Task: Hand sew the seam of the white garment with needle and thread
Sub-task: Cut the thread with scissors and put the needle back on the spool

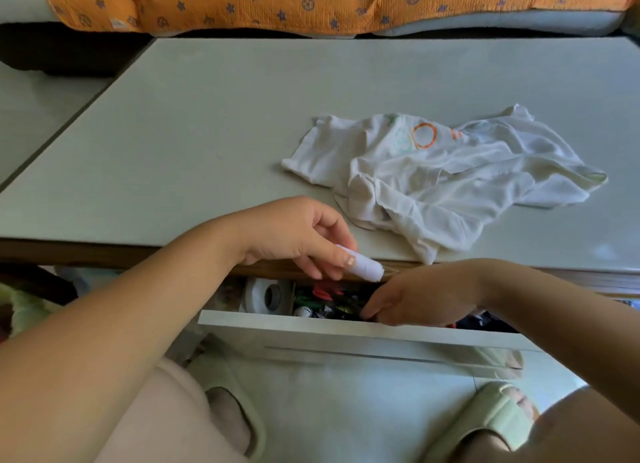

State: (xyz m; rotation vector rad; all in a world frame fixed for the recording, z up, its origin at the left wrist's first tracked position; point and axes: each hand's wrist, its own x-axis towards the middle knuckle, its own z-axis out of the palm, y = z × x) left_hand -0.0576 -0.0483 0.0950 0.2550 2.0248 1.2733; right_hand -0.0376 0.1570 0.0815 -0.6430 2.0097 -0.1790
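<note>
White garment (pixel 450 175) sewing looks to be at the gathering stage: no stitch, threaded needle or needle of any kind shows, and neither hand touches the cloth.

Nearest, below the drawer (pixel 311 327), a pair of slippers (pixel 235 417) rests on the floor. The drawer is pulled out and full of small mixed clutter, with a white roll (pixel 266 296) at its left end. The right hand (pixel 415 301) reaches down into the drawer's middle, fingers curled among the bits; whether it grips anything I cannot tell. Just above the drawer's back edge, the left hand (pixel 298 241) pinches a spool of white thread (pixel 363 267) between thumb and fingers. The hands are close but apart.

Beyond the drawer, on the table (pixel 207 133) and off to the right, the garment lies crumpled and loosely bunched, thin and soft, with an orange ring printed near its far side. Which seam needs mending is not visible. Farthest from the drawer, an orange patterned cloth (pixel 311 2) runs along the back.

Left to do, as I judge it: find a needle, thread it, and sew.
</note>
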